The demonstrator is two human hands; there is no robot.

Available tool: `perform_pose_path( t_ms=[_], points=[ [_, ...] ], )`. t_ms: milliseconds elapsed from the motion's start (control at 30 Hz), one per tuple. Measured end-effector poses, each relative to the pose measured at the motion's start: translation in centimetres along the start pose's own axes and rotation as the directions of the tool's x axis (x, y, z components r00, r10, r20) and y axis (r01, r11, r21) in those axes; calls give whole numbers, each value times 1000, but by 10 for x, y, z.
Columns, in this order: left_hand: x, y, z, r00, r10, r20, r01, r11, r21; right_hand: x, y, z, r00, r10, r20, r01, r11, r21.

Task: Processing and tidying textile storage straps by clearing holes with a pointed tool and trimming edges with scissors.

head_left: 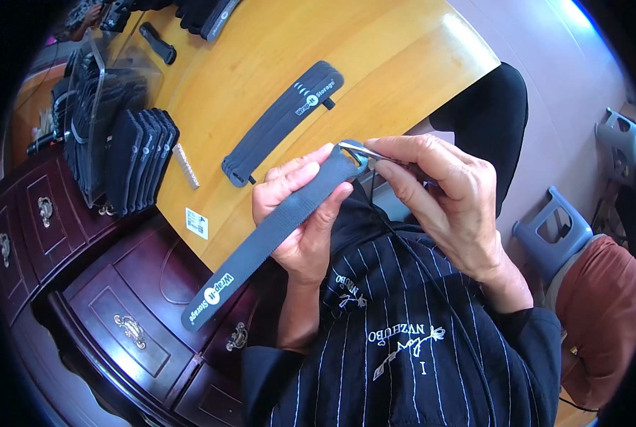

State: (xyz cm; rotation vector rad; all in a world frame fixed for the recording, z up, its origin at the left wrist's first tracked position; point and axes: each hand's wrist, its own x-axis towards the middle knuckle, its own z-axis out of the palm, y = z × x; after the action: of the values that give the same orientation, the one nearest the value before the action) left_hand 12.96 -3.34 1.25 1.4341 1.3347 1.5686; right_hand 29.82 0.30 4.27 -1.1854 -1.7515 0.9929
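My left hand (296, 213) grips a long dark grey storage strap (254, 249) with white print near its lower end. The strap slants from lower left up to a slotted end in front of me. At that end my right hand (446, 192) pinches a slim, pointed metal tool (364, 151); its tip touches the strap by the slot. Whether it is tweezers or small snips I cannot tell. A small greenish piece shows beside the slot. On the table beyond my left hand lies a neat stack of similar straps (275, 128).
Several bundled straps (143, 156) stand at the left of the wooden table (403, 64), beside a clear plastic holder (101, 78). A pale strip (186, 167) and white label (197, 223) lie near its edge. Dark drawers (129, 327) stand lower left, grey stools (556, 231) right.
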Motion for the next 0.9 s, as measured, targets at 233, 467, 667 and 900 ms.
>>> perform_pose_path(
  t_ms=[233, 467, 667, 900],
  points=[
    [3, 3, 2, 987, -101, -125, 81, 984, -157, -6, -7, -8, 990, 17, 142, -11, 999, -45],
    [2, 0, 1, 991, -45, -126, 34, 995, -90, -8, -3, -1, 995, -27, 98, 29, 999, -25],
    [2, -1, -1, 995, 40, -93, -39, 999, 9, -7, -5, -1, 994, -24, 103, 30, 998, -61],
    [3, 5, -4, 979, 177, -97, -161, 974, 158, -3, -11, 4, 998, -26, 53, 28, 999, -39]
  ],
)
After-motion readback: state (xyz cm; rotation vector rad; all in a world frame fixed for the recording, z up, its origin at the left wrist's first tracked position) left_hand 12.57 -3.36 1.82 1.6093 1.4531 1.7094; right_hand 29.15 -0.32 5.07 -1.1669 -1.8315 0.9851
